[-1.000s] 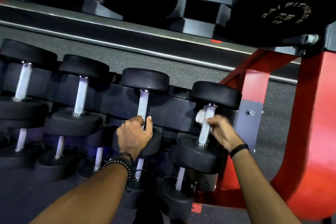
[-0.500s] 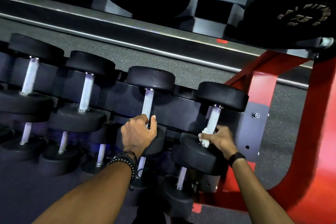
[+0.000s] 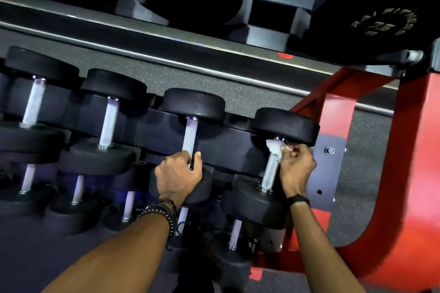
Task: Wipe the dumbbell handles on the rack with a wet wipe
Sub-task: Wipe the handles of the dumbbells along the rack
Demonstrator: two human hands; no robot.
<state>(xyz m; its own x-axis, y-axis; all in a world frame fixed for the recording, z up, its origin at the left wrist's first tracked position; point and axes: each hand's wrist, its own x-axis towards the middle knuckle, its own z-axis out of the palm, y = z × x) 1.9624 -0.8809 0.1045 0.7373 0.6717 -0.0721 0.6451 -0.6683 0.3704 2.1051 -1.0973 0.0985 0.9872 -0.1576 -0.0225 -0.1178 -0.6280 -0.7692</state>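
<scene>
Wipe [image 3: 275, 148] pinched in the right hand [image 3: 296, 166] sits atop the end dumbbell's handle [image 3: 270, 171], whose shaft runs toward six o'clock (slightly seven), while the left hand [image 3: 178, 177] grips the neighbouring handle [image 3: 189, 137] at nine o'clock.

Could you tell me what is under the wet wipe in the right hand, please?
The wet wipe covers the top of the rightmost dumbbell's knurled handle; the right hand pinches it there.
</scene>
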